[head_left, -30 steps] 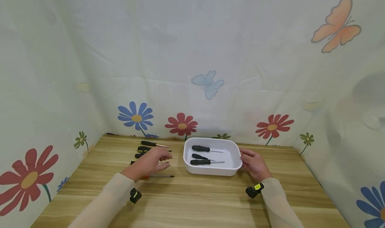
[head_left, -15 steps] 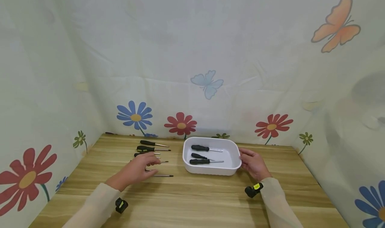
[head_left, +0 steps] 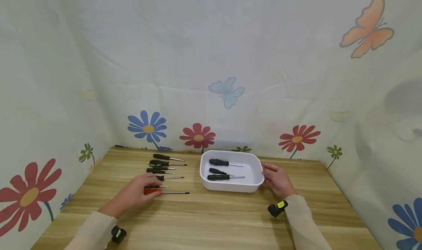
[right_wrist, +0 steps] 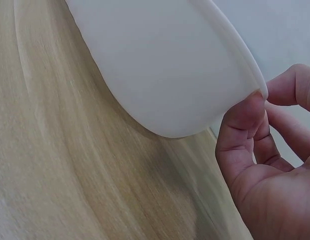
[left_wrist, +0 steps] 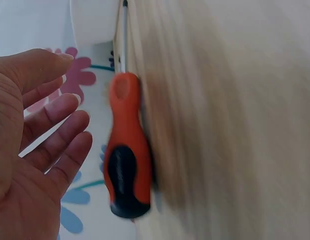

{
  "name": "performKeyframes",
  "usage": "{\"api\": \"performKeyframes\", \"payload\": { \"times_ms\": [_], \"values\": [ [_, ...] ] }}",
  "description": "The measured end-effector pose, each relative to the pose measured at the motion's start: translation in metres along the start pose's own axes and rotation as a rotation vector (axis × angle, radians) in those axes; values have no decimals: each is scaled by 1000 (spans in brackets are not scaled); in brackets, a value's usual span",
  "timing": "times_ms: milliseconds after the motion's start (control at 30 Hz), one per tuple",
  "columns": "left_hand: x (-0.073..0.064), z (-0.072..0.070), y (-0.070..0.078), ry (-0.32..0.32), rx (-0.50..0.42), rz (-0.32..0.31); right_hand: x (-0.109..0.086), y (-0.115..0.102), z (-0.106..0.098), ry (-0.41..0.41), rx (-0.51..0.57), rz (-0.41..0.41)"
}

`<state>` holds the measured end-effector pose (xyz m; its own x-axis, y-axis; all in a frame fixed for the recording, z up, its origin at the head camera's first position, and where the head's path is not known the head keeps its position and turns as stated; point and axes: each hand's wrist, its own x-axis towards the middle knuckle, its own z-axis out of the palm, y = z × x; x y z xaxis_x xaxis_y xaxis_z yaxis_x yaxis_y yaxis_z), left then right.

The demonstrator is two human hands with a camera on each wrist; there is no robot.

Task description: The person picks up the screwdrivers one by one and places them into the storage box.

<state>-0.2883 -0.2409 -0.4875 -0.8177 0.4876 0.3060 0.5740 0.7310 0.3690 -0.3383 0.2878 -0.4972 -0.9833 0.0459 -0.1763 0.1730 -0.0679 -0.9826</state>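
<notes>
My left hand is over the orange-handled screwdriver at the near end of a row of screwdrivers. In the left wrist view, the screwdriver's orange and black handle lies apart from the loosely bent fingers, and nothing is held. With thumb and fingers, my right hand pinches the right rim of the white plastic box. The right wrist view shows the thumb against the box's outer wall. Inside the box lie 3 black-handled screwdrivers.
Several black-handled screwdrivers, among them the farthest one, lie left of the box on the wooden table, shafts pointing right. A flower-printed curtain stands behind the table and at both sides.
My left hand has moved left and slightly toward me, away from the box and across the screwdrivers to the orange handle. The right hand and the box have stayed in place.
</notes>
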Motion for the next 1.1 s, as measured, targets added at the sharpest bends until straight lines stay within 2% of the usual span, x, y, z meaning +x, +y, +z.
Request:
{"api": "performKeyframes", "payload": {
  "times_ms": [167, 300, 767, 1100],
  "values": [
    [-10, -2, -11, -24, -22, -95, 1, 0, 0, 1, -4, 4],
    [-14, -3, -17, -38, -21, -135, 1, -1, -1, 3, 1, 4],
    [-22, -7, -30, -14, 59, -169, 2, 0, -3, -2, 20, 7],
    [-30, -8, -47, 33, -18, -145, 3, 3, -1, -8, 23, 4]
  ]
}}
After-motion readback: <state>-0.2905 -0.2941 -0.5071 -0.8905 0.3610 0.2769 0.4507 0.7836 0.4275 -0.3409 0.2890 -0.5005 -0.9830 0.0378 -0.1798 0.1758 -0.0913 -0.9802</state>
